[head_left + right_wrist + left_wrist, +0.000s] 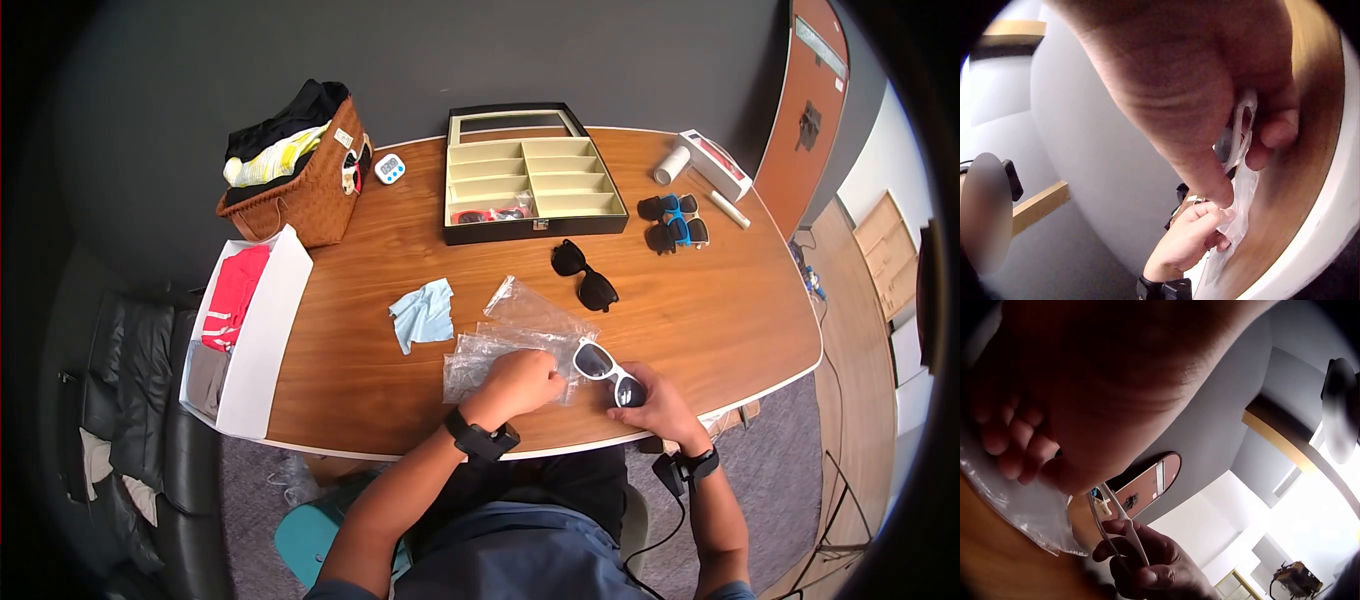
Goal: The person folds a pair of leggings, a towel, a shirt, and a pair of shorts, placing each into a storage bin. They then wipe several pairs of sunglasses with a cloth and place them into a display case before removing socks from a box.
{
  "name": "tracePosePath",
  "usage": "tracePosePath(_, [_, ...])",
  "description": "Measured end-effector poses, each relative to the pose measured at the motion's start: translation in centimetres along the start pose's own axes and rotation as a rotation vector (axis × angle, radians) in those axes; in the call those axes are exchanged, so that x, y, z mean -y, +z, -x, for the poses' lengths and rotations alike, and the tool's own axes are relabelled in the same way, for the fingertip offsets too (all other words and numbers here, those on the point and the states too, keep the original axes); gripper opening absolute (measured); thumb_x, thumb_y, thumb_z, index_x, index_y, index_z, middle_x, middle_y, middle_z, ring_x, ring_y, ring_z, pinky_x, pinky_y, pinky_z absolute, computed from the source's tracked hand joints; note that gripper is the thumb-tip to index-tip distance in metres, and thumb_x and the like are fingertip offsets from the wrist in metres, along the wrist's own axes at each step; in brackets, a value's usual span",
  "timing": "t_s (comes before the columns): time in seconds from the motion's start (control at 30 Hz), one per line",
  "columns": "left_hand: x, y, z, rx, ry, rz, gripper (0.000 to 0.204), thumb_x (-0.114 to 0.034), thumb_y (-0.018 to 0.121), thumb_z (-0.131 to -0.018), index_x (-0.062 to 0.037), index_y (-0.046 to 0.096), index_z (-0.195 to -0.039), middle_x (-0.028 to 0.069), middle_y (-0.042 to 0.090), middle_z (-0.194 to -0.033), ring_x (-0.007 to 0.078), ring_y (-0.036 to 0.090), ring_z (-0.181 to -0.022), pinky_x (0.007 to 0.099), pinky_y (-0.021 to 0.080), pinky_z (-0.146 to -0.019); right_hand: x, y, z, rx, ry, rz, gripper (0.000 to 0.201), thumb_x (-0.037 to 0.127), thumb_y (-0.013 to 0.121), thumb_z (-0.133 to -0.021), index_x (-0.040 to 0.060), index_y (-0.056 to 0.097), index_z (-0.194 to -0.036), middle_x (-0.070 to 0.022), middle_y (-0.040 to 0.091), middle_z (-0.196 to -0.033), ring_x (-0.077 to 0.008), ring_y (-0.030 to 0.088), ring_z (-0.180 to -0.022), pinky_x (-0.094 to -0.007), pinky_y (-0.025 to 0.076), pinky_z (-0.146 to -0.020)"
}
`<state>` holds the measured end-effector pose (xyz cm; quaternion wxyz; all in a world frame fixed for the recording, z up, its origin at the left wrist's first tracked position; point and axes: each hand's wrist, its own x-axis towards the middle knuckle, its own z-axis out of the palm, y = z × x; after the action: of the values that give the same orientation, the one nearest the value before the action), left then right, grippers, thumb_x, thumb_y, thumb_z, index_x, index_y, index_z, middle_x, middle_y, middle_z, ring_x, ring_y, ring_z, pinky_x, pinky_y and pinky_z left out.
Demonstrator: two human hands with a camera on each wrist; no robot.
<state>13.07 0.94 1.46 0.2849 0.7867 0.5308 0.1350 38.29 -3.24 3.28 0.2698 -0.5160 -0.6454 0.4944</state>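
Note:
White-framed sunglasses point(594, 361) with dark lenses are gripped by my right hand point(657, 402) near the table's front edge. In the right wrist view, the thumb and fingers close around the white frame point(1245, 128). My left hand point(518, 384) lies over several clear plastic bags point(470, 366), to the left of the sunglasses. Its fingers are curled, pinching the plastic point(1244, 197) close by the sunglasses. Beyond the bags sits a pair of black sunglasses point(597, 291). A light blue cloth point(422, 313) is spread left of the bags.
At the back stands an open black display case point(536, 228) with cream compartments, one holding bagged glasses. More sunglasses point(677, 228) lie right of it, near a white box point(716, 165). Leftward are a wicker basket point(310, 205) of clothes, a timer point(390, 169) and a white box point(262, 370).

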Motion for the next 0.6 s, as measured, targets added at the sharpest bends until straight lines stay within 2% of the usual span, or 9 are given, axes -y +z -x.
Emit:
tracePosePath(0.1, [0.7,-0.4,0.6,-0.008,0.021,0.12,0.026,-0.025,0.061,-0.084,0.0006,0.065,-0.079,0.02,0.065,-0.074,0.0358,0.065,-0.07,0.0436,0.049,-0.063,0.8,0.0,0.1,0.065,0.047,0.041,0.058,0.016,0.084,-0.072,-0.0022,0.058,-0.12,-0.0039,0.062,-0.091,-0.0107,0.055,-0.084,-0.0264,0.048,-0.077])
tracePosePath(0.27, [0.9,-1.5,1.5,0.001,0.042,0.226,0.024,-0.02,0.061,-0.087,0.0029,0.063,-0.081,0.0196,0.065,-0.072,0.033,0.063,-0.066,0.0397,0.047,-0.06,2.0,0.2,-0.2,0.112,-0.039,0.076,0.057,0.016,0.084,-0.072,-0.0037,0.059,-0.12,-0.004,0.062,-0.09,-0.011,0.054,-0.082,-0.0263,0.048,-0.077])
tracePosePath(0.43, [1.4,-1.5,1.7,0.084,0.087,0.322,0.023,-0.017,0.057,-0.089,0.0044,0.062,-0.084,0.0185,0.063,-0.072,0.0266,0.059,-0.063,0.0378,0.046,-0.061,2.5,-0.5,-0.3,0.124,-0.017,0.106,0.057,0.015,0.083,-0.073,-0.0045,0.059,-0.12,-0.0052,0.063,-0.093,-0.0121,0.055,-0.084,-0.0271,0.048,-0.078])
tracePosePath(0.6, [1.3,-1.8,1.5,0.173,0.068,0.344,0.024,-0.018,0.054,-0.091,0.0039,0.061,-0.086,0.0181,0.063,-0.074,0.0255,0.06,-0.065,0.0373,0.046,-0.062,2.9,-0.9,-0.3,0.19,-0.067,0.093,0.057,0.015,0.083,-0.072,-0.0028,0.06,-0.12,-0.0097,0.064,-0.094,-0.0171,0.059,-0.085,-0.0293,0.048,-0.08])
